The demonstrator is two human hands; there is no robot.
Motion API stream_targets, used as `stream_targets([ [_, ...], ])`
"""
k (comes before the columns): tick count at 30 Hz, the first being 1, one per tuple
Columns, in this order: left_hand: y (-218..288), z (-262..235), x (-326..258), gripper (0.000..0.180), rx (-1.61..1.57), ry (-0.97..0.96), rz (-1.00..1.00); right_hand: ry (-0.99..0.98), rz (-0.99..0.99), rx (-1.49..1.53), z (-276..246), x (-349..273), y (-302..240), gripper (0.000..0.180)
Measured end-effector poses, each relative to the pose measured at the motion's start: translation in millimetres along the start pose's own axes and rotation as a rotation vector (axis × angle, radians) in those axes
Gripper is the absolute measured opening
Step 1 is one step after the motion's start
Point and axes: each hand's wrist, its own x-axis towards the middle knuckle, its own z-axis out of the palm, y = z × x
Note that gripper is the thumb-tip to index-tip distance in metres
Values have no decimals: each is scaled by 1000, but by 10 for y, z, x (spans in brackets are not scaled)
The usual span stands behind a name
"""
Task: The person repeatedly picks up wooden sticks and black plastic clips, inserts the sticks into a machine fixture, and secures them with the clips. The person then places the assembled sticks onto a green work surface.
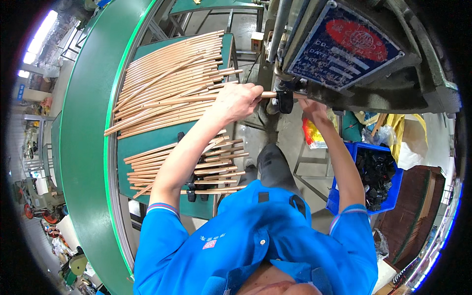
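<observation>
Fingers (253,92) of my left hand (233,104) are clamping around a light-brown wooden rod (269,95), which is running roughly crosswise in front of me, its left length passing above the other rods. Just to the right of that grip, a black fitting (284,102) is sitting at the rod, below the dark metal machine (418,73); whether it is wrapping the rod or only standing in front of it, I cannot tell. My right hand (317,113) is reaching up to the rod's right end, close under the machine, but shadow and overlap are hiding the fingertips, so I cannot tell whether they are closing on it. A blue plate with a red oval is facing me from the machine (346,44). To my left, a layer of wooden rods (172,73) is covering the far part of the green desk (147,143), some rods lying aslant over the rest. Nearer me, a smaller group of rods (157,167) is lying with black fittings (191,186) among them. Alongside, a green conveyor belt (86,147) is stretching past. To my right, a blue bin (397,181) is holding loose black parts (374,172).
</observation>
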Motion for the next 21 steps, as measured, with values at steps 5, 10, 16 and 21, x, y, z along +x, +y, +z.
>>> stream_targets([
  [5, -8, -44, 26, 11, -10, -46, -27, 199, 152, 183, 344, 537, -64, 51],
  [10, 75, -175, 52, 17, -35, -274, -148, 372, -181, 145, 574, 632, 374, 43],
  [16, 59, -231, -408, 11, -107, -46, -89, 308, -49, 505, 663, 976, 942, 36],
  [21, -633, 57, -2338, 12, 9, -35, -411, 479, -41, 107, 638, 735, 391, 33],
])
